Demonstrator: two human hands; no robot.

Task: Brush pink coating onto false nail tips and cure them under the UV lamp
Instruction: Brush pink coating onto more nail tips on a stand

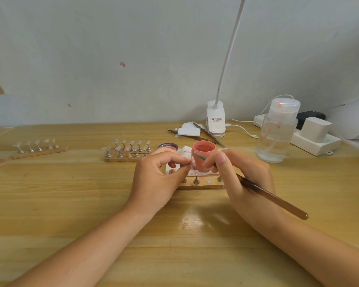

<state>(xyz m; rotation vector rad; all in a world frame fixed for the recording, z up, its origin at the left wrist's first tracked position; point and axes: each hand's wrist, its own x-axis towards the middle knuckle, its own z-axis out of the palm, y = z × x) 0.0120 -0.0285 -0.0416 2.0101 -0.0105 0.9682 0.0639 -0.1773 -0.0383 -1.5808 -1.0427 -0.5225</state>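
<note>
Head view: two hands over the table [71, 204]. The left hand [155, 181] pinches something tiny, too small to tell, beside one open pink jar [203, 157]. The right hand [243, 179] grips one brush [274, 198], bristles at the jar's rim. Four wooden strips: the nearest strip [201, 185] below the jar, two joined [122, 156], one farther left [39, 153] carrying five nail tips.

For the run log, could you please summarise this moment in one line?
left hand: pinches nail tip | right hand: holds brush | pink jar: open
</note>
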